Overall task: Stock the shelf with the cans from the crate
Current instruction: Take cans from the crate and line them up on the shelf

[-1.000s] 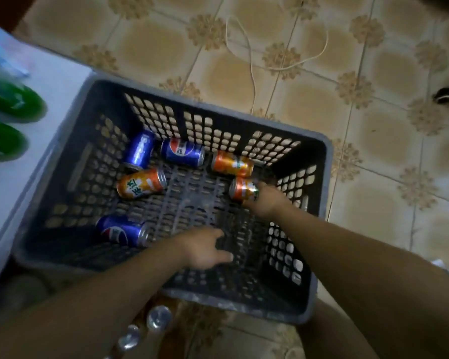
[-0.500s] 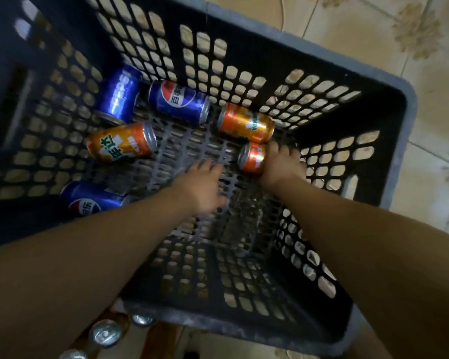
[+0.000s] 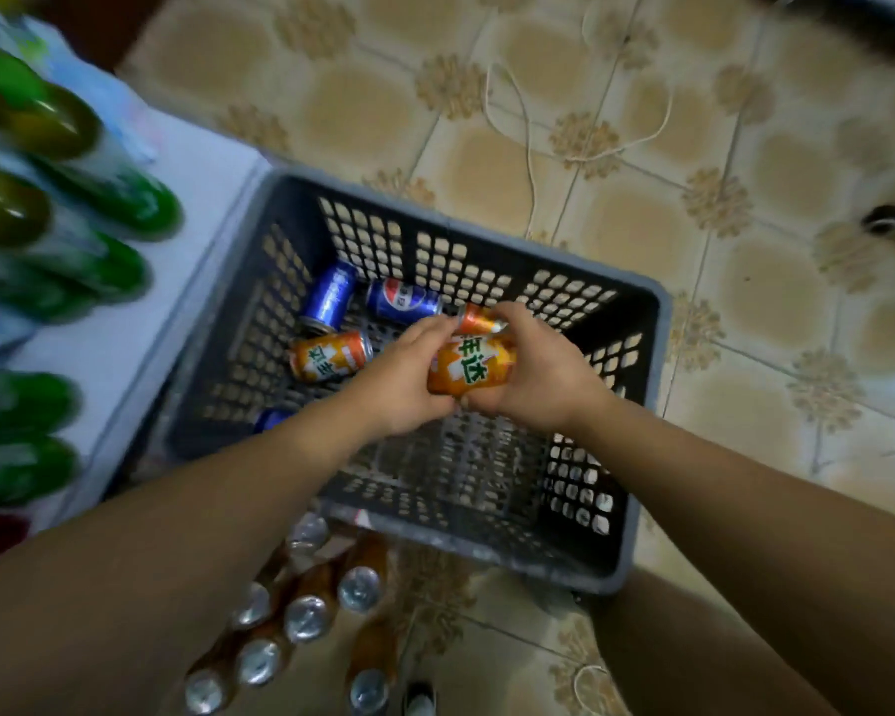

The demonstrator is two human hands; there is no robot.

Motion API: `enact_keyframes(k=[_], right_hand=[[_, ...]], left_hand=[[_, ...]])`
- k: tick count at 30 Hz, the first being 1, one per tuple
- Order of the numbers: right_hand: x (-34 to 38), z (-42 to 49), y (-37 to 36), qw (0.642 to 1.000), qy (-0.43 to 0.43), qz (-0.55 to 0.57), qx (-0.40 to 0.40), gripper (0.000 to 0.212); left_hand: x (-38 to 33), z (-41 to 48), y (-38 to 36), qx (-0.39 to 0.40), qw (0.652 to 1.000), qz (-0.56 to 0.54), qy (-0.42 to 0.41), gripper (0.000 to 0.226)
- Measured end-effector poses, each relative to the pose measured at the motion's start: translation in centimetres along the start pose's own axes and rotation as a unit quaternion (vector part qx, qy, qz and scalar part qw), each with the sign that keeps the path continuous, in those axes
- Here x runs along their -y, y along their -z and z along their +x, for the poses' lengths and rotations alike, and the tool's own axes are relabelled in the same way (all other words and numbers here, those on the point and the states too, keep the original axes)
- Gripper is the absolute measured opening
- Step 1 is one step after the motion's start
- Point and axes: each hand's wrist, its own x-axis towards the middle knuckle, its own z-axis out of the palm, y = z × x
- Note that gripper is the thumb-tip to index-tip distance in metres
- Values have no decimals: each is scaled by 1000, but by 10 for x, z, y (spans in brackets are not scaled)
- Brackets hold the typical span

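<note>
In the head view I hold 1 orange soda can (image 3: 468, 372) between both hands, raised above the slatted bottom of the dark grey crate (image 3: 654, 364). Its green and white lettering faces me. My left grip (image 3: 401, 377) is closed on the can's left side, fingers over the top and thumb underneath. My right grip (image 3: 538, 377) is closed on the right side in the same way. Just behind my fingertips the silver rim of a 2nd orange can (image 3: 479, 320) shows. I cannot tell whether my right fingers touch it.

A 3rd orange can (image 3: 329, 356) lies on its side on the crate bottom, just left of my left grip. Beyond it, near the far wall, lie a blue can (image 3: 329, 299) and a Pepsi can (image 3: 404, 301) close together. My left forearm hides most of a 4th, half-hidden blue can (image 3: 272, 420).

The crate stands on a patterned tiled floor (image 3: 745, 302), its left side against a white shelf (image 3: 177, 240) that carries blurred green bottles (image 3: 125, 198). Brown bottles (image 3: 306, 617) with silver caps stand below the crate's near rim. A white cord (image 3: 528, 147) lies on the tiles beyond the crate.
</note>
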Motion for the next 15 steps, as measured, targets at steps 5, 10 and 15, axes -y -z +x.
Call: enact_keyframes(k=[5,10,15], right_hand=[[104,-85,55,971,55,203,-114,92],[197,-158,79,917,100,355,-153,75],[279,-226,97,860,179,464,-110,67]], left_hand=[[-68,-113,70,-101,987,-127,-4,76],[-126,-229,106,-248,946,-207,-34,69],[-150,-344,144,-284,917,-270,-77,48]])
